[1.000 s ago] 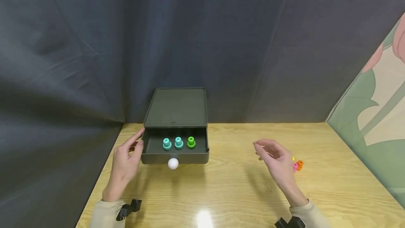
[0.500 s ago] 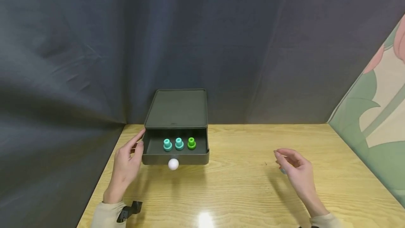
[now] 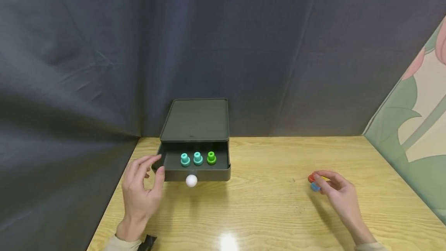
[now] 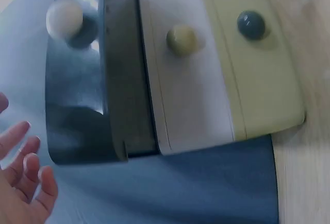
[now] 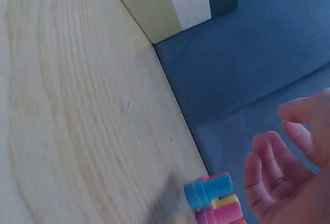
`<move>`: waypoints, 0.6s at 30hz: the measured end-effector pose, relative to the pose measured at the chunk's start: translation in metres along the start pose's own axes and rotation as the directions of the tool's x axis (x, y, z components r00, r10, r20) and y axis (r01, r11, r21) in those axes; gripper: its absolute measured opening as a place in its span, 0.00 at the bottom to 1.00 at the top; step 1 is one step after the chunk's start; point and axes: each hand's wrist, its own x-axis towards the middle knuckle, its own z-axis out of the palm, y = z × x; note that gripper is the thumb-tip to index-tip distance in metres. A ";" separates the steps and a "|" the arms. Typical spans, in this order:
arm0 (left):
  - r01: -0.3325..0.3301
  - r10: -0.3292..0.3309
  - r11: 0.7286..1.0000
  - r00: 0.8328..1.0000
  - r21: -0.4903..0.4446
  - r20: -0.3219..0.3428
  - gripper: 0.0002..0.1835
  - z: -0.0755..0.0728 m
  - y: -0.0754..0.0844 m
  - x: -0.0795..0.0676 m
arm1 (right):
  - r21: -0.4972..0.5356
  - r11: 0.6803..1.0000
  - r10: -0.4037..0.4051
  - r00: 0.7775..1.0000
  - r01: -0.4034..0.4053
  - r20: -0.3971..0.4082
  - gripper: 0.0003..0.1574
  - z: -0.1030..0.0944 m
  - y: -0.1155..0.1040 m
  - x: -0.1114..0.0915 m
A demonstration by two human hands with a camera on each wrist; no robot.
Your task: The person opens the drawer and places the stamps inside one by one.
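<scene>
Head: the left hand, spread, hides a corner of the open drawer; the right hand, fingers parted, partly covers pegs on the table. Left wrist: left hand cropped. Right wrist: orange peg barely showing.

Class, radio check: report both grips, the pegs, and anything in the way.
Left grip: empty, beside the pulled-out top drawer. Right grip: empty, above the loose pegs. Two teal pegs, one green peg inside drawer. No obstruction visible.

Dark cloth backdrop behind a pale wooden table, floral panel rightward.
</scene>
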 end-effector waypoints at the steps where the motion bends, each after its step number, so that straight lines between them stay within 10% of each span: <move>1: -0.044 0.045 0.999 0.999 0.007 -0.014 0.17 0.001 0.003 -0.003 | -0.009 1.000 0.009 1.000 -0.009 0.012 0.28 -0.002 0.002 0.000; 8: -0.235 0.235 0.972 0.971 -0.005 0.051 0.22 0.012 0.023 -0.025 | -0.001 1.000 0.025 0.999 -0.025 0.022 0.27 -0.011 0.012 0.002; 18: -0.214 0.209 0.976 0.971 0.030 0.116 0.19 0.023 0.025 -0.038 | -0.088 0.994 0.069 0.996 -0.064 0.048 0.31 -0.016 0.018 0.002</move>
